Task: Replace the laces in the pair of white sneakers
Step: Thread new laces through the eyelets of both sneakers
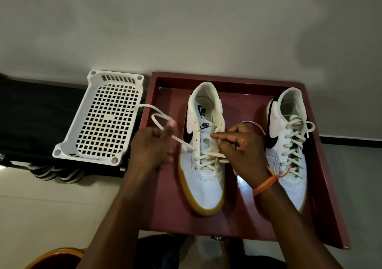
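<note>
Head view: left sneaker [203, 165] sits in the red tray [165, 186], half-laced. Both hands, left [151, 146] and right [241, 144], pinch the soft, limp lace [161, 122]; best gripped near its stiff tips.

White sneakers [203, 177] with black swooshes, cream laces [208, 155]; maroon tray [165, 206]; white basket [99, 122].

tray [322, 165]: glossy red-brown | basket [68, 144]: white plastic grid | sneakers [203, 177]: smooth white leather-like, gum soles
</note>
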